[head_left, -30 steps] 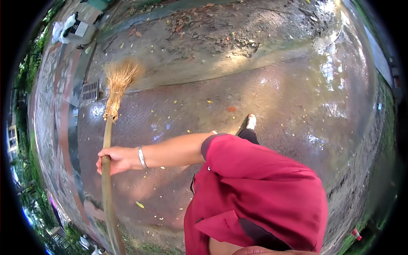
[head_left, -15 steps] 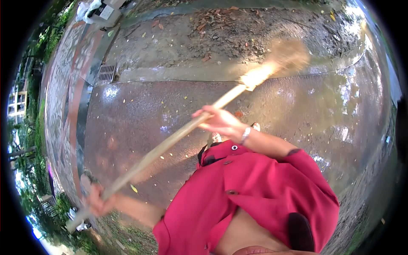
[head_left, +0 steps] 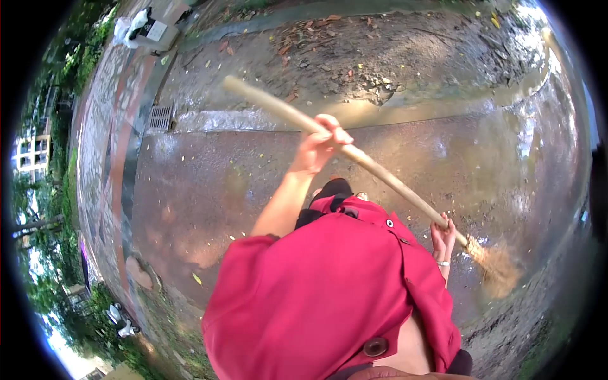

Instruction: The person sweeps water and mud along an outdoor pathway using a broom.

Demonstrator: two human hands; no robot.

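A broom (head_left: 394, 182) with a long pale wooden handle crosses in front of me, running from upper left to lower right. My left hand (head_left: 320, 142) is closed round the upper part of the handle, with the bare handle end sticking out beyond it. Lower down, close to the bristles, my right hand (head_left: 443, 233) wraps the handle; a light band circles that wrist. The tan bristle head (head_left: 497, 269) is at the right, blurred, over the wet ground. My red shirt (head_left: 323, 291) fills the lower middle of the view.
Wet, muddy pavement (head_left: 202, 183) surrounds my feet, with scattered small leaves. A drain grate (head_left: 161, 118) lies at the left beside a pavement edge. Beyond are bare soil with brown leaves (head_left: 316, 28), a grey bin (head_left: 155, 33) at upper left, and a stone-paved path (head_left: 101, 145).
The broom has swung round: its bristles went from upper right down to the lower right, and its handle end rose from lower left to upper left. Both hands moved with it.
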